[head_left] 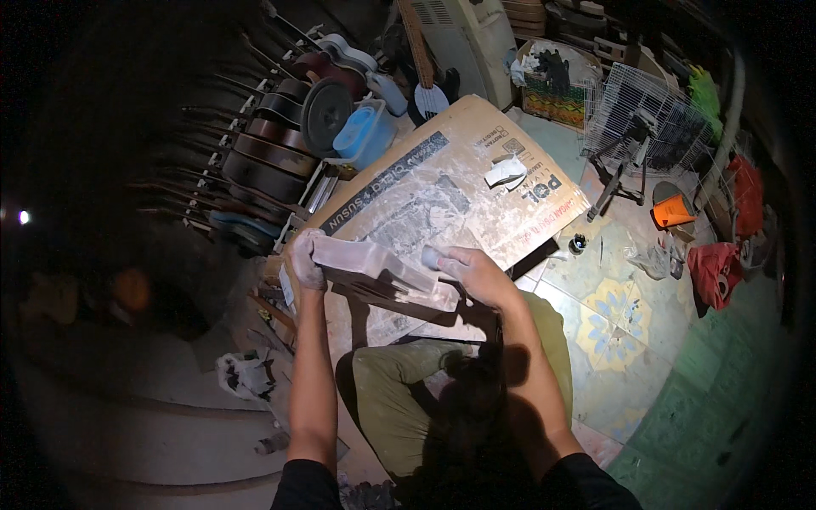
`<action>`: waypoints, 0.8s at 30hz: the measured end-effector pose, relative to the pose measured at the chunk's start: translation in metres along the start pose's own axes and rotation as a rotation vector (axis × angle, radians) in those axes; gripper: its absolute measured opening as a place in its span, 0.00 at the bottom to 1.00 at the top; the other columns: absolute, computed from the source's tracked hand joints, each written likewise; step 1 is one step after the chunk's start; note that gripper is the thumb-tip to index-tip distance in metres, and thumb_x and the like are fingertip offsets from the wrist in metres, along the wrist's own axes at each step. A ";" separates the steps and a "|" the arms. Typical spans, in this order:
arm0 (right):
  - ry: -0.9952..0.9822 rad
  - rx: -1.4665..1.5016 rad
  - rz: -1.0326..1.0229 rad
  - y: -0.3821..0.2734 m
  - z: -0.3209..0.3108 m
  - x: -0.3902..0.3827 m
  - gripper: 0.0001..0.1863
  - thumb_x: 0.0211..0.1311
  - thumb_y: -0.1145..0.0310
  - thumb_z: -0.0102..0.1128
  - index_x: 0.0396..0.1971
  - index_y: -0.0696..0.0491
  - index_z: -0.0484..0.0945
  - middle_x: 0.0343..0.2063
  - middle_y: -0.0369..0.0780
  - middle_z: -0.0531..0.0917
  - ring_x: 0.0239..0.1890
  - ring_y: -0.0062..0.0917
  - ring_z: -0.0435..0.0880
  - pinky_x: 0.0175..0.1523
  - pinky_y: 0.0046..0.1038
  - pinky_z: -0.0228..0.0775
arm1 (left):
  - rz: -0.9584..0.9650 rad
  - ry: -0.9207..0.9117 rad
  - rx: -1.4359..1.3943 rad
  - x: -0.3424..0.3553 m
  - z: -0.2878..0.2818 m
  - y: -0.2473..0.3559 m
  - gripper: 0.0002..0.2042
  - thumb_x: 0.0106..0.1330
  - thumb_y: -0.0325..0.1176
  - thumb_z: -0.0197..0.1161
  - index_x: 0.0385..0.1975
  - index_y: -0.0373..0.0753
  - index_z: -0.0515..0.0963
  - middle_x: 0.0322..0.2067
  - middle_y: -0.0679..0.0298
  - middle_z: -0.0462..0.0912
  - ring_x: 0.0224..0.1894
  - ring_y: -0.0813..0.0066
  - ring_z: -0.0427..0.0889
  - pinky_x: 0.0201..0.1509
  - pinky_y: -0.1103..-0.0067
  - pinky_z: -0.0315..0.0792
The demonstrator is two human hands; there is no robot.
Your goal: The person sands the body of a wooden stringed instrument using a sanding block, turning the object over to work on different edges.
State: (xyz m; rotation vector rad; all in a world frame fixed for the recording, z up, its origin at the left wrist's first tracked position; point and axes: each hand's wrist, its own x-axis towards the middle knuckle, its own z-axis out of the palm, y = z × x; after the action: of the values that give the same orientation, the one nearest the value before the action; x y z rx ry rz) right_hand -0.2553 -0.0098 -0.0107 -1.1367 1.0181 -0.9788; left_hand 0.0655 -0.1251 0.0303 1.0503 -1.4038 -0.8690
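Dusty and raised over cardboard, a pale pinkish, slab-like piece with cut-out recesses (pixel 365 259) is held at its left end by my left hand (pixel 306 263), fingers closed on it. My right hand (pixel 467 272) pinches a small grey pad (pixel 432 257) at the right part of the piece's upper edge; whether the pad touches it, I cannot tell. Under both hands lies a large printed cardboard sheet (pixel 518 217), smeared with white powder, with a crumpled white paper (pixel 506 172) on it. My crossed legs in olive trousers (pixel 382 382) are below.
Guitars (pixel 263 161) stand racked at upper left beside blue plastic containers (pixel 361 132). At right are a wire cage (pixel 629 110), a black metal stand (pixel 608 191), an orange cup (pixel 670 211) and a red bag (pixel 714 272) on the tiled floor (pixel 620 391). An appliance casing (pixel 459 51) stands behind.
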 end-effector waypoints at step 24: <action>-0.174 0.284 -0.121 -0.036 0.050 -0.016 0.26 0.54 0.71 0.74 0.54 0.60 0.77 0.48 0.36 0.81 0.50 0.19 0.76 0.60 0.24 0.66 | -0.284 0.039 -0.676 0.014 -0.024 0.040 0.21 0.60 0.50 0.49 0.22 0.34 0.72 0.22 0.59 0.72 0.26 0.60 0.72 0.43 0.62 0.72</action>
State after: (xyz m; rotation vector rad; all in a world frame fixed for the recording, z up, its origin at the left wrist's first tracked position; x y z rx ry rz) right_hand -0.2140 0.0115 0.0331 -1.0343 0.6531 -1.0632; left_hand 0.0847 -0.1234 0.0750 0.7353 -0.8279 -1.3964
